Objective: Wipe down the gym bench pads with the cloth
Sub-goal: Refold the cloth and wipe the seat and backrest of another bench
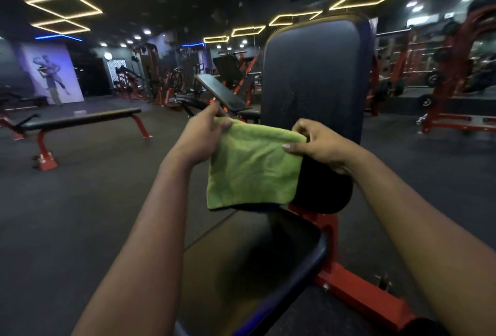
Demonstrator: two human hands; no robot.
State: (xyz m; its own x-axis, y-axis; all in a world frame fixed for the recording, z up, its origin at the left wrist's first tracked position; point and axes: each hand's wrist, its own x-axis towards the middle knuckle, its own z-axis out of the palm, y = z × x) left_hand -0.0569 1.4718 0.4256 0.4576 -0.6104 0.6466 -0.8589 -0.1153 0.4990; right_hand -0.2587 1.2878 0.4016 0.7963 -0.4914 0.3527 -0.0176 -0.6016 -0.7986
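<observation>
Bench pads come first, nearest to farthest. The seat pad [255,268] lies dark and glossy right under the person's forearms, and nothing is touching it. Just above its far end hangs the green cloth [252,166], doubled over and stretched flat in the air. The left hand [204,137] pinches the upper left corner between thumb and curled fingers, and the right hand [319,147] pinches the upper right corner the same way.

That grip looks to me like the weak spot. With only the corners held, the cloth would probably bunch or slip free once it is pushed against vinyl. If it drops to the floor it picks up grit, which then gets smeared over the pads. A flat palm behind it would be safer.

Its lower edge hangs close to the gap where the red frame [357,292] joins the two pads, so it could snag there.

Behind the cloth stands the upright back pad [314,75], showing faint pale specks mid-height. A quick, light pass might leave them.

Farther off, an incline bench [222,94] and a flat bench [80,120] wait, easy to overlook.
</observation>
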